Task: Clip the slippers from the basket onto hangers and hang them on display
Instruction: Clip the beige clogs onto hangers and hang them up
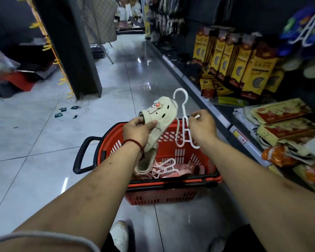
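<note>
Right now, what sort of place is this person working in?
Most likely a retail shop aisle: a red shopping basket stands on the tiled floor, long shelves on the right carry rows of yellow boxed goods, and a price label sits on the shelf edge.

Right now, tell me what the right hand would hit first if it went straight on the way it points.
Past the hanger it pinches, the right hand would likely meet the cream slipper in the left hand first, though depth between them is unclear.
</note>
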